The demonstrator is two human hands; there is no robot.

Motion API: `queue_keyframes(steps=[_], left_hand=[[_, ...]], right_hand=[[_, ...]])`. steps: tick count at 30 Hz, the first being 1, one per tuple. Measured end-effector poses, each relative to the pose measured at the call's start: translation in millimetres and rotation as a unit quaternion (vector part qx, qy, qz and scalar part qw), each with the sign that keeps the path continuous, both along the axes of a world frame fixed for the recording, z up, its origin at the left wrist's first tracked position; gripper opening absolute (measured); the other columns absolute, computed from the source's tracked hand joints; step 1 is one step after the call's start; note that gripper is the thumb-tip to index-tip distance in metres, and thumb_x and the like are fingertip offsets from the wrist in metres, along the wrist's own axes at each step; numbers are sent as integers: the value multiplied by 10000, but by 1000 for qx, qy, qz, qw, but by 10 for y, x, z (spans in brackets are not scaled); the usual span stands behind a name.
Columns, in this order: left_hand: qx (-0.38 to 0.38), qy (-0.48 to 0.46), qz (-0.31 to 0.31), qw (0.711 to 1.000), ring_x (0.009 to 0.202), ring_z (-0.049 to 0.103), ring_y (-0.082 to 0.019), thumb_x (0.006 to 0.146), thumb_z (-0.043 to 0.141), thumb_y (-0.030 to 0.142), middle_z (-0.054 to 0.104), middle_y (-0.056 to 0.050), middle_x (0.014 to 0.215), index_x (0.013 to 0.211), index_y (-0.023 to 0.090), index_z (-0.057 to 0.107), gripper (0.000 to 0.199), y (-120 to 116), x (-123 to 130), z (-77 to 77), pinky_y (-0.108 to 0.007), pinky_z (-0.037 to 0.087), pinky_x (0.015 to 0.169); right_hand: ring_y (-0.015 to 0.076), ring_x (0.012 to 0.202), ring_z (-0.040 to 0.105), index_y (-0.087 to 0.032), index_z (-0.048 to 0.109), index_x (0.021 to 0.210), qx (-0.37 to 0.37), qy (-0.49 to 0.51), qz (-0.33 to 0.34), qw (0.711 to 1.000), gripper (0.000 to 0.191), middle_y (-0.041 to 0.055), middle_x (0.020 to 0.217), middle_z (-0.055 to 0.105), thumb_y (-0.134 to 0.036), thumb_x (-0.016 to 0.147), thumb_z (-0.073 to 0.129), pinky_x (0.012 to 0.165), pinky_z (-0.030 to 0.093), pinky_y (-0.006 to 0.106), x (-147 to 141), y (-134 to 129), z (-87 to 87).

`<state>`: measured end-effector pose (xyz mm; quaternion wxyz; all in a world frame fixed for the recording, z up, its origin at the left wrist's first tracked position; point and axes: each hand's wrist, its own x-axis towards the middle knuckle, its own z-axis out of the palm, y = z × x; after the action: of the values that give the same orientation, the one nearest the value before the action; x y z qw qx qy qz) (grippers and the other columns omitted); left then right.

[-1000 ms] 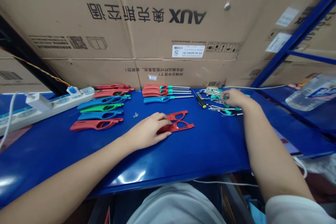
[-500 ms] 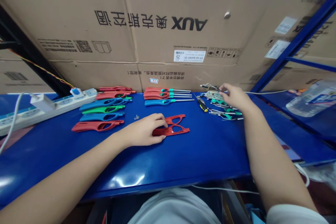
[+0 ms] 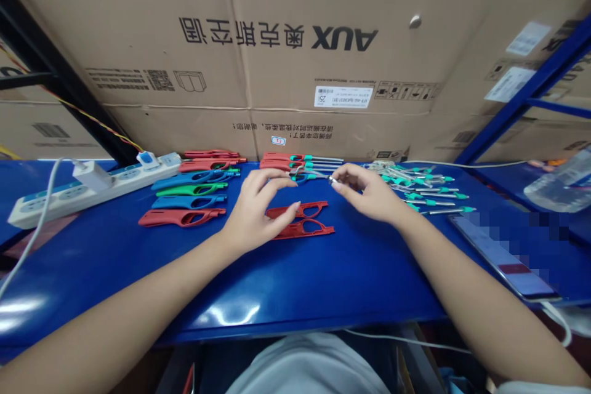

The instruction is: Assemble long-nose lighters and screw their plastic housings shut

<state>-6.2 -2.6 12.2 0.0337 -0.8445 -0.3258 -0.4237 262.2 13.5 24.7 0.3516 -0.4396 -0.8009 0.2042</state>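
My right hand [image 3: 364,192] pinches a small lighter inner part [image 3: 331,180] with a shiny metal end, and a pale tube or wire runs left from it. My left hand [image 3: 261,206] is open, thumb and fingers apart, above two red lighter shell halves [image 3: 309,228] lying side by side on the table. Its fingertips are near the free end of the pale tube, but I cannot tell whether they touch it. Behind the hands lie assembled lighters [image 3: 277,163] with metal stems, red ones and a blue one. Right of my right hand spreads a pile of lighter innards [image 3: 415,181] with green pieces and metal stems.
Coloured lighter shells [image 3: 182,217] lie in a column at left, beside a white power strip [image 3: 133,180] with plugs. A phone [image 3: 503,258] rests at right with a cable. A clear plastic bottle [image 3: 561,184] lies beyond. Cardboard [image 3: 277,86] walls the back.
My right hand has come left from the pile, bringing an inner part with it. My left hand has let go of the red shell halves and risen, fingers spread. The view has shifted slightly.
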Motion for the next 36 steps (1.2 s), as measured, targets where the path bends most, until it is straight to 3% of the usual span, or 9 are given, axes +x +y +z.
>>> queue_keyframes(steps=[4, 10, 16, 21, 26, 36], left_hand=[[68, -5, 31, 997, 1210, 562, -269, 886, 724, 357, 618, -88, 1286, 1245, 280, 637, 378, -81, 14, 45, -462, 400, 1073], [72, 45, 32, 996, 1235, 546, -274, 914, 703, 377, 648, -25, 1332, 1026, 360, 768, 131, -88, -14, 30, -491, 384, 1051], [70, 34, 8, 997, 1221, 555, -258, 926, 695, 351, 675, -18, 1309, 967, 349, 790, 104, -71, 5, 22, -479, 391, 1043], [63, 33, -20, 997, 1191, 573, -257, 922, 701, 338, 694, -36, 1267, 942, 318, 798, 101, -85, 24, 55, -470, 408, 1030], [19, 26, -37, 999, 1176, 574, -268, 905, 722, 317, 695, -53, 1258, 914, 281, 803, 90, -90, 41, 44, -478, 409, 1031], [-109, -38, -69, 991, 1178, 601, -262, 840, 789, 256, 707, -50, 1224, 827, 246, 795, 17, -45, 79, -26, -477, 428, 1055]], right_hand=[[134, 673, 534, -198, 635, 995, -21, 21, 88, 996, 190, 24, 832, 646, -373, 968, 567, 630, 448, 269, -252, -181, -64], [129, 721, 583, -199, 667, 1026, -19, 42, 136, 990, 181, 33, 897, 678, -353, 970, 591, 653, 475, 260, -316, -231, -119], [140, 764, 616, -205, 683, 1030, 9, 40, 148, 988, 150, 39, 933, 692, -316, 967, 604, 681, 502, 271, -289, -211, -112], [159, 856, 643, -208, 675, 1064, 74, 5, 170, 983, 146, 52, 975, 701, -264, 992, 561, 764, 522, 297, -268, -228, -84], [191, 928, 666, -212, 647, 1135, 146, -106, 164, 970, 200, 79, 1026, 713, -245, 1018, 488, 799, 525, 321, -229, -233, -68], [194, 881, 678, -155, 650, 1117, 332, -253, 116, 901, 231, 108, 1056, 744, -166, 1011, 444, 693, 491, 299, -222, -215, -128]])
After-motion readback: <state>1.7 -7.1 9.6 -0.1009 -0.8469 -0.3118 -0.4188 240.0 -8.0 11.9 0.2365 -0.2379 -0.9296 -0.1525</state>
